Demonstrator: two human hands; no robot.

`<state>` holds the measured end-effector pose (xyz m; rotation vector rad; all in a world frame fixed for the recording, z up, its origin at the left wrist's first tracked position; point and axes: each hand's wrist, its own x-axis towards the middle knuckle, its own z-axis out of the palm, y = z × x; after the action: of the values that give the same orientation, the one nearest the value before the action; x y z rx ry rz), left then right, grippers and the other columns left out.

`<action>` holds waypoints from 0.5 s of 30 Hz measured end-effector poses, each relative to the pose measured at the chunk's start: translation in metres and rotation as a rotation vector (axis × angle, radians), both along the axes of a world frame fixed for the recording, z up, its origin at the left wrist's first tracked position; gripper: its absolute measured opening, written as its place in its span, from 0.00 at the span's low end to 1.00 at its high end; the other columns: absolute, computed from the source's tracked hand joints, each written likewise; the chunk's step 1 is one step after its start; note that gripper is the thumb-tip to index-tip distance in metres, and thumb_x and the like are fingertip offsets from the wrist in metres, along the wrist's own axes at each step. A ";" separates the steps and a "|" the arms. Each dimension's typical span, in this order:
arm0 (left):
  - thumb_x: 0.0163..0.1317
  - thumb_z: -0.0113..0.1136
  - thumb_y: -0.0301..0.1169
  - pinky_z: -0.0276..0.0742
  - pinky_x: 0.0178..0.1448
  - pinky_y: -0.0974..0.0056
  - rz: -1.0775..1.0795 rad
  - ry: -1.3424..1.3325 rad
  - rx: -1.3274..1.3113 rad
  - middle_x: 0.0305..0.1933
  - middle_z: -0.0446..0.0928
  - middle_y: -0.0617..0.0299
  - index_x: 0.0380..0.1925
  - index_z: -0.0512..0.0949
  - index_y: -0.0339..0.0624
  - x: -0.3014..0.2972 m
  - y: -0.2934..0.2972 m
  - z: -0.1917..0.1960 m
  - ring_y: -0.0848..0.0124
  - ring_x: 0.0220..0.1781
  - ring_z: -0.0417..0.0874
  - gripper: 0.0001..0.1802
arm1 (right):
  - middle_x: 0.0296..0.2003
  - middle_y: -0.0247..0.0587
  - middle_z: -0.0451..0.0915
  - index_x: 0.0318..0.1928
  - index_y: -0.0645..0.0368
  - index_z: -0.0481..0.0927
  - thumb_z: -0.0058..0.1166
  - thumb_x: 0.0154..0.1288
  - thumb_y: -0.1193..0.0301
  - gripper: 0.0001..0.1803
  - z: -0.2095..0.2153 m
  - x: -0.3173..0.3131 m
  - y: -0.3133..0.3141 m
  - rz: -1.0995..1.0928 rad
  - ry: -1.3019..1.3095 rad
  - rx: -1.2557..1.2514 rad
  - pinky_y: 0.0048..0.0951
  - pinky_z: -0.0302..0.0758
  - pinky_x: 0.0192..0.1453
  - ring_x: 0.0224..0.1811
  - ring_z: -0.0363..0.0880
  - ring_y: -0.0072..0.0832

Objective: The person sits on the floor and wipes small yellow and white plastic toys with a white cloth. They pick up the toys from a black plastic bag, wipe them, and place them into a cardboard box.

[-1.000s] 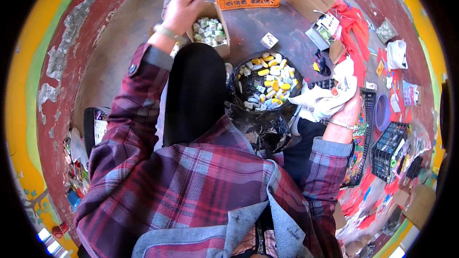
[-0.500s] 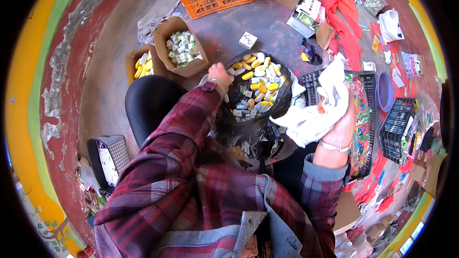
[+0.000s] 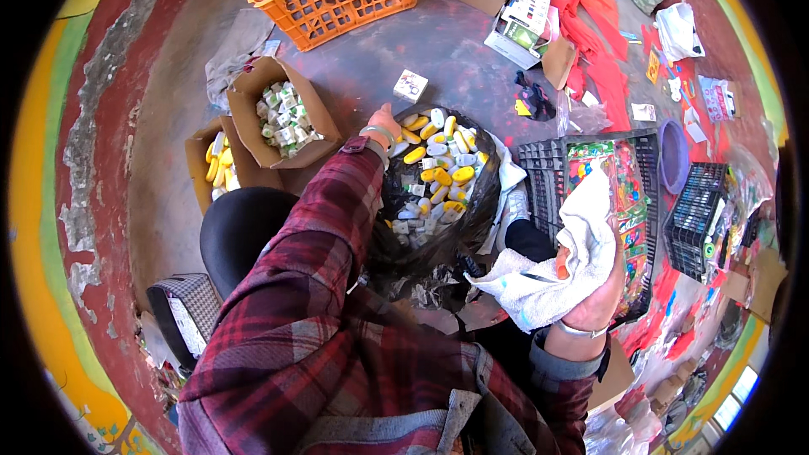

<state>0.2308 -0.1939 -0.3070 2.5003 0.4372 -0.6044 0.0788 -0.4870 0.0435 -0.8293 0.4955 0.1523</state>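
Note:
At the left rim of an open black plastic bag [image 3: 474, 194] is my left hand [image 3: 383, 125]; its fingers are small and partly turned away, so their grip is unclear. Inside the bag lie many small oval plastic pieces [image 3: 437, 175], yellow and white or greyish, with small white blocky pieces [image 3: 421, 223] towards the near side. My right hand [image 3: 597, 307] is closed on a crumpled white cloth [image 3: 548, 282], held to the right of the bag. A reddish-orange patch shows among the cloth's folds, and a thin dark object lies across it; I cannot make out either.
Left of the bag stand a carton [image 3: 246, 88] of small white-and-green pieces and a carton [image 3: 200, 181] of yellow pieces. A small white box [image 3: 410, 85] lies beyond. An orange crate [image 3: 337, 2] stands far off; a black crate [image 3: 539, 173] with colourful packets is at right, near a purple basin [image 3: 672, 156].
The view has shifted, with floor items now further left. My right hand and the cloth sit lower, uncovering more of the black crate. My left hand stays by the bag's left rim.

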 end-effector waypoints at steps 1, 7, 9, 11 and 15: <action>0.50 0.58 0.30 0.69 0.58 0.59 -0.008 -0.008 0.017 0.51 0.72 0.46 0.54 0.64 0.40 -0.001 -0.003 -0.002 0.53 0.55 0.72 0.29 | 0.37 0.45 0.78 0.47 0.67 0.72 0.45 0.65 0.64 0.18 -0.001 0.000 -0.003 0.098 -0.065 0.105 0.29 0.77 0.37 0.36 0.79 0.31; 0.55 0.54 0.34 0.69 0.56 0.58 -0.277 -0.009 -0.095 0.48 0.75 0.50 0.51 0.70 0.43 -0.003 -0.023 0.036 0.54 0.53 0.73 0.22 | 0.39 0.44 0.78 0.48 0.66 0.72 0.44 0.65 0.66 0.17 -0.002 0.000 0.009 -0.077 0.080 -0.012 0.29 0.75 0.43 0.40 0.78 0.31; 0.59 0.46 0.33 0.68 0.56 0.58 -0.465 -0.223 -0.164 0.48 0.75 0.53 0.50 0.72 0.45 -0.012 -0.028 0.039 0.53 0.52 0.73 0.18 | 0.41 0.44 0.77 0.49 0.66 0.71 0.44 0.66 0.66 0.17 0.000 -0.002 0.011 -0.038 0.065 0.000 0.29 0.73 0.46 0.41 0.77 0.30; 0.58 0.46 0.32 0.69 0.55 0.58 -0.597 -0.355 -0.214 0.48 0.75 0.53 0.47 0.74 0.46 -0.019 -0.018 0.015 0.53 0.51 0.74 0.17 | 0.36 0.45 0.79 0.47 0.64 0.72 0.44 0.66 0.64 0.17 0.009 0.005 0.026 -0.084 0.098 -0.042 0.27 0.75 0.30 0.31 0.78 0.30; 0.56 0.47 0.31 0.70 0.52 0.58 -0.702 -0.214 -0.298 0.46 0.76 0.53 0.40 0.78 0.46 -0.042 -0.012 0.052 0.55 0.47 0.76 0.13 | 0.36 0.43 0.80 0.47 0.62 0.72 0.45 0.65 0.65 0.16 0.008 -0.001 0.022 -0.065 0.052 -0.057 0.25 0.77 0.27 0.31 0.80 0.29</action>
<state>0.1892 -0.2055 -0.2553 2.3508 -0.5965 -0.5876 0.0775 -0.4649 0.0518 -0.8654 0.5776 0.1005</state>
